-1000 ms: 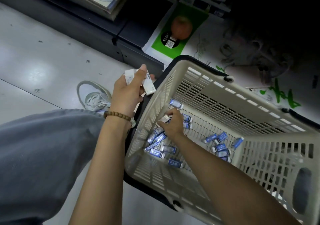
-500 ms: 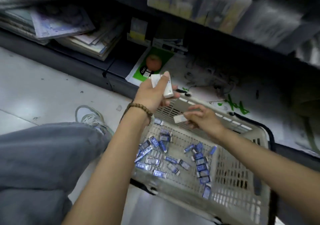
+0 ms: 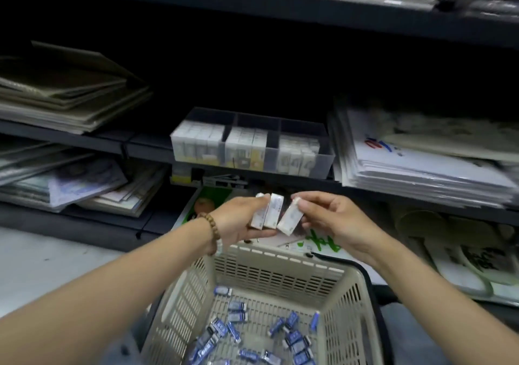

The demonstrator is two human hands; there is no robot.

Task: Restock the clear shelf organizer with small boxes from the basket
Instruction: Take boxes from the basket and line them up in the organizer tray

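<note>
A shop, probably stationery: dark shelves (image 3: 252,2) across the frame hold stacked paper goods (image 3: 415,162), with a shopping basket (image 3: 280,263) at the bottom.

My head-worn camera is looking forward and down, sitting close above my left hand (image 3: 238,220) and right hand (image 3: 338,221), the basket (image 3: 278,255) showing beneath the grip, the clear shelf organizer (image 3: 325,158) beyond.

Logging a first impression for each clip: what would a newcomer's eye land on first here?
The two hands mid-frame: the left hand grips two small white boxes while the right hand pinches a third box beside them. Behind, a clear organizer on the shelf shows three compartments packed with boxes; below, the beige basket holds scattered blue-labelled packs.
</note>
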